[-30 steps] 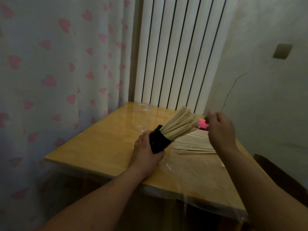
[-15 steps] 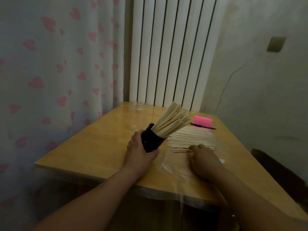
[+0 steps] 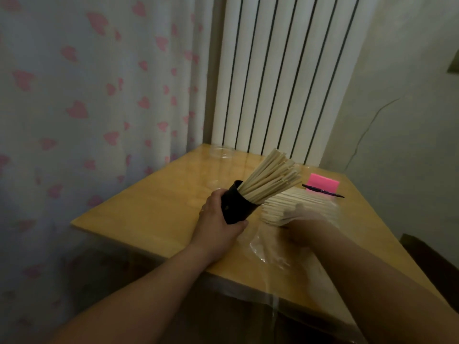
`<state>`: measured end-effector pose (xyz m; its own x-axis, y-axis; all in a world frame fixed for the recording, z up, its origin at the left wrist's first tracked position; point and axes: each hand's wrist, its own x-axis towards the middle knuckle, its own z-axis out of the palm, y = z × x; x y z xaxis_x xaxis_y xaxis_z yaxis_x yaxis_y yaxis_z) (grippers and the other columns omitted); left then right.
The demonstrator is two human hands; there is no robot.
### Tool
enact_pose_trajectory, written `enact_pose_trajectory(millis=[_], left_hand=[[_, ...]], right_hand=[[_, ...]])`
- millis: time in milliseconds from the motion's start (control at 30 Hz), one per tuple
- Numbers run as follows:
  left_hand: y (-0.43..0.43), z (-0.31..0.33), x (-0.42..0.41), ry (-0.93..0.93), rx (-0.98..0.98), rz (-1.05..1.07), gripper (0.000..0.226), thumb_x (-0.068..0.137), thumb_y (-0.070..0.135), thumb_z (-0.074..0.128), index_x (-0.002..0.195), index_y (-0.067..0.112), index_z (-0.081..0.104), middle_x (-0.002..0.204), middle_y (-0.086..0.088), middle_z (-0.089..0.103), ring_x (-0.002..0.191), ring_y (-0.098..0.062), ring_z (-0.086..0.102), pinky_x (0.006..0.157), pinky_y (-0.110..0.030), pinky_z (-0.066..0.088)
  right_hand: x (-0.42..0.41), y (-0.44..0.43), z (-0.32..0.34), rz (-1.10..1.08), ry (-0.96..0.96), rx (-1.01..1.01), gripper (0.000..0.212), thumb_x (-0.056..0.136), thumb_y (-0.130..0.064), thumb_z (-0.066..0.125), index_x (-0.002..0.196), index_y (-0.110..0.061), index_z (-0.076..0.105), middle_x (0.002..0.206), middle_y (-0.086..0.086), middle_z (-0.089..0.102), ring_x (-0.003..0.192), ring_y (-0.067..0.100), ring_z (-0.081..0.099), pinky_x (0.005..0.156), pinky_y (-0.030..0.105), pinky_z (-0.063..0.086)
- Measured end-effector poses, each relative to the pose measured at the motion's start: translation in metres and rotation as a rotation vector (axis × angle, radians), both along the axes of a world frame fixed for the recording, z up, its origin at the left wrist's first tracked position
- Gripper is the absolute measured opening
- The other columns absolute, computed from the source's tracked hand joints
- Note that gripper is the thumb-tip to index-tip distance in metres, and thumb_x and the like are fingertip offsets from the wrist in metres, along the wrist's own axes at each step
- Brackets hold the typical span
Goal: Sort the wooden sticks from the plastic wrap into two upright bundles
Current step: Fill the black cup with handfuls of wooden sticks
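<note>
On the wooden table [image 3: 149,214], seen from the head camera, the left hand [image 3: 216,219] wraps its fingers and thumb round a black cup [image 3: 236,206]. The cup is tilted toward the right, and a bundle of wooden sticks [image 3: 270,175] fans out of its mouth. Just right of the cup, loose sticks [image 3: 295,201] lie flat in a pile on the plastic wrap [image 3: 268,247], which spreads toward the near edge of the table and hangs over it. The right hand [image 3: 305,219] lies over the near end of that pile, too blurred to tell whether its fingers are spread or pinching. A wide stretch of bare wood runs from the left hand to the table's left corner. Beyond the pile, a black pen [image 3: 323,191] lies in front of a pink block [image 3: 323,182]. A clear jar [image 3: 221,151] stands at the far corner, close to the radiator [image 3: 285,70] and the curtain [image 3: 99,95].
</note>
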<state>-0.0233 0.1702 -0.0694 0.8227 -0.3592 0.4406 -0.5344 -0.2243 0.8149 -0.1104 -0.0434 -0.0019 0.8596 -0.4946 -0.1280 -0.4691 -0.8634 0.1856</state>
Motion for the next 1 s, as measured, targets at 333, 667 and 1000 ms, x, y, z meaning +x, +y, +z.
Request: enact_pose_trajectory(millis=[333, 667, 1000], left_hand=[[0.001, 0.005, -0.004, 0.014, 0.013, 0.001, 0.083, 0.075, 0.044, 0.087, 0.142, 0.041, 0.039, 0.137, 0.014, 0.053, 0.129, -0.014, 0.053, 0.108, -0.048, 0.052], [-0.001, -0.005, 0.005, -0.032, 0.014, -0.014, 0.083, 0.077, 0.043, 0.088, 0.143, 0.040, 0.038, 0.139, 0.013, 0.053, 0.130, -0.016, 0.053, 0.108, -0.050, 0.052], [-0.001, -0.002, 0.002, -0.028, -0.003, -0.015, 0.082, 0.076, 0.043, 0.088, 0.142, 0.039, 0.039, 0.135, 0.012, 0.052, 0.127, -0.017, 0.053, 0.105, -0.050, 0.053]], right_hand=[[0.016, -0.007, -0.002, 0.025, 0.038, -0.037, 0.046, 0.102, -0.031, 0.060, 0.147, -0.023, 0.055, 0.148, 0.009, 0.050, 0.134, 0.033, 0.055, 0.105, 0.046, 0.050], [0.020, 0.001, -0.002, 0.038, 0.107, -0.156, 0.030, 0.095, -0.022, 0.074, 0.124, -0.015, 0.070, 0.127, 0.009, 0.067, 0.109, 0.028, 0.064, 0.097, 0.041, 0.054], [-0.027, 0.006, -0.027, 0.027, -0.305, -0.158, 0.026, 0.107, -0.014, 0.046, 0.120, -0.009, 0.069, 0.154, 0.020, 0.052, 0.111, 0.038, 0.069, 0.092, 0.043, 0.056]])
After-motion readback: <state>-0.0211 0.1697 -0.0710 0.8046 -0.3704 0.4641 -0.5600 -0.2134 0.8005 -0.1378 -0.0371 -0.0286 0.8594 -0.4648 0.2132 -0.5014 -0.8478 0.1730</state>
